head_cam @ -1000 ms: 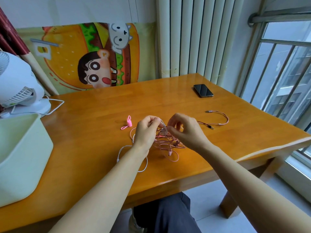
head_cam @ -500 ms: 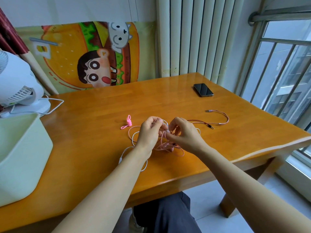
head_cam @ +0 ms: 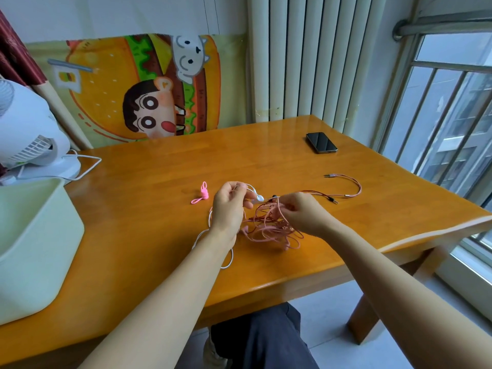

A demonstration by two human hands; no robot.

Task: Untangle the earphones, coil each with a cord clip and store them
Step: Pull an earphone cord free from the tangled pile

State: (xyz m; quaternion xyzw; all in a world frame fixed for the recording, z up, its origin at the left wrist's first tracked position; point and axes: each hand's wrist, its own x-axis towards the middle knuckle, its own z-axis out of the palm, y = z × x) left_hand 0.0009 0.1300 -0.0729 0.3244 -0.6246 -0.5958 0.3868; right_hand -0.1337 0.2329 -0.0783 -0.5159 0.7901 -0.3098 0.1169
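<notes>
So we are at the untangling step: our left hand (head_cam: pixel 229 209) pinches the white earphone (head_cam: pixel 260 198) by its cord, while our right hand (head_cam: pixel 302 215) pinches a strand of the pink tangle (head_cam: pixel 269 233) lifted just above the table (head_cam: pixel 159 222). Next, we judge, the white earbud needs threading out through the loops.

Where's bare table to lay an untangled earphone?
Free: wide strip between bin and cord clip; far stretch between clip and phone. Crowded: centre, left hand and right hand in the earphone tangle, red cable to its right.
</notes>
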